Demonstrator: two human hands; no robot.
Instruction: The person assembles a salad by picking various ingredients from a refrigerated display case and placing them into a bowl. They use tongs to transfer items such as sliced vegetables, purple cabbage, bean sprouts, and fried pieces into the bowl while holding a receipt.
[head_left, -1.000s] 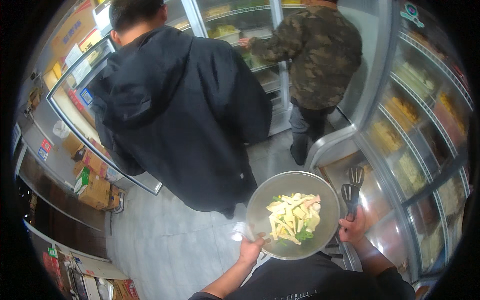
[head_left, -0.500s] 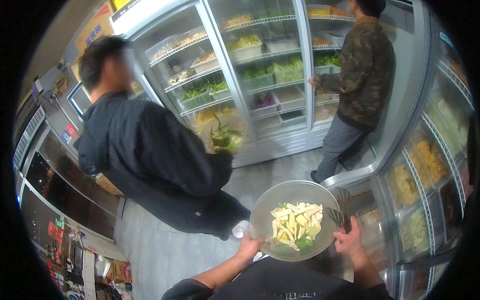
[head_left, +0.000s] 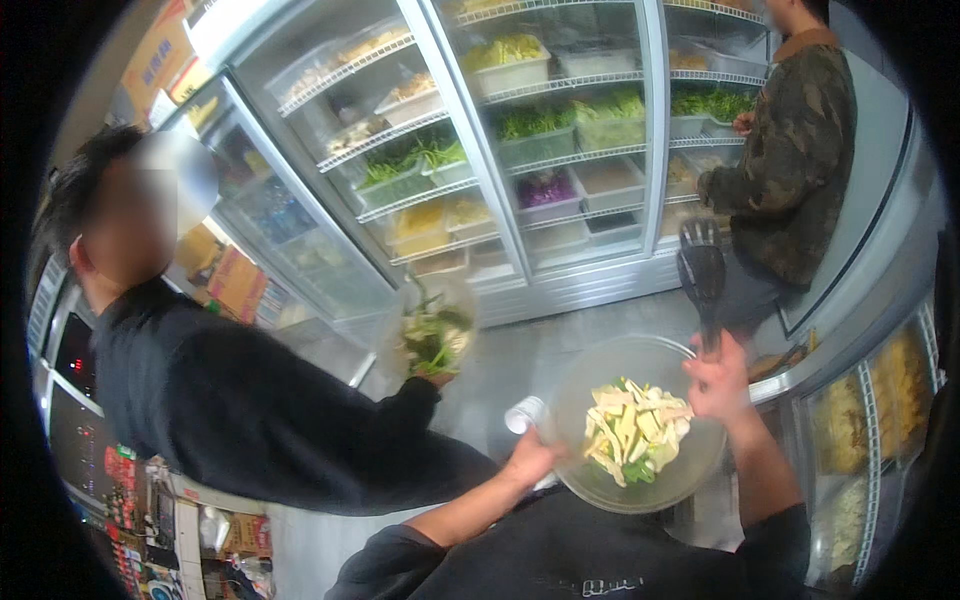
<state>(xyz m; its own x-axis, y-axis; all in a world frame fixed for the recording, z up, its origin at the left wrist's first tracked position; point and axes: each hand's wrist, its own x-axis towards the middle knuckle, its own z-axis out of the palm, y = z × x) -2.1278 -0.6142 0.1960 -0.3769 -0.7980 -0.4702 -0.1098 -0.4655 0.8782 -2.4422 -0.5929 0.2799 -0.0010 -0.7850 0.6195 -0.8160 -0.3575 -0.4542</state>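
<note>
A large translucent bowl (head_left: 575, 480) is in front of my body, tilted slightly, with pale sliced pieces and green leaves (head_left: 637, 430) inside. At its left rim my left hand (head_left: 533, 458) is closed, gripping the edge. Just beyond those fingers shows a small white cylindrical thing (head_left: 525, 414); whether I hold it too I cannot tell. My right hand (head_left: 722, 382) is closed round dark slotted tongs (head_left: 704, 275), beside the bowl's right rim. The tong heads point up and away from the food.
A person in black (head_left: 270, 400) stands close at left, holding a clear bowl (head_left: 440, 325) of greens. Another person in a camouflage jacket (head_left: 800, 160) stands at far right. Glass-door fridges (head_left: 560, 270) with tubs of vegetables line the far side; more shelved tubs (head_left: 850, 440) are at right.
My right hand has risen and the tongs now point upward. The bowl sits further right in view. The person in black has turned, with their bowl more visible.
</note>
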